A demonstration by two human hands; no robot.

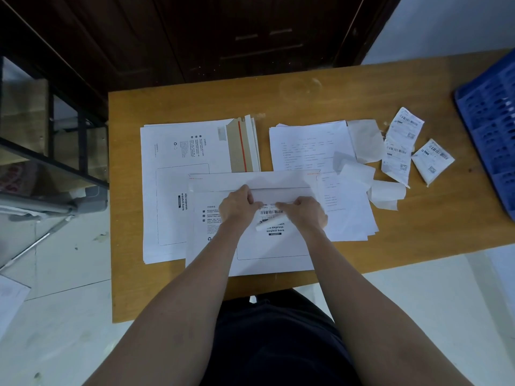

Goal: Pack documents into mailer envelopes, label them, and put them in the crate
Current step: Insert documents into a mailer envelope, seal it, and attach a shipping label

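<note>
The label (pixel 269 211) lies crosswise on the mailer (pixel 250 240), just ahead of the body; left hand (pixel 238 207) and right hand (pixel 303 213) pinch its two ends, close together; the crate (pixel 490 126) sits far right, nearer the right hand.

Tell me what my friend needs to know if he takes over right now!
Left hand and right hand: both holding the barcode label onto the front mailer envelope.
Spare envelopes lie stacked on the left, documents behind on the right, more labels beside them.
The blue crate stands at the far right.
Done: the envelope's flap looks closed.
Left: finish the label, then crate the envelope.
</note>
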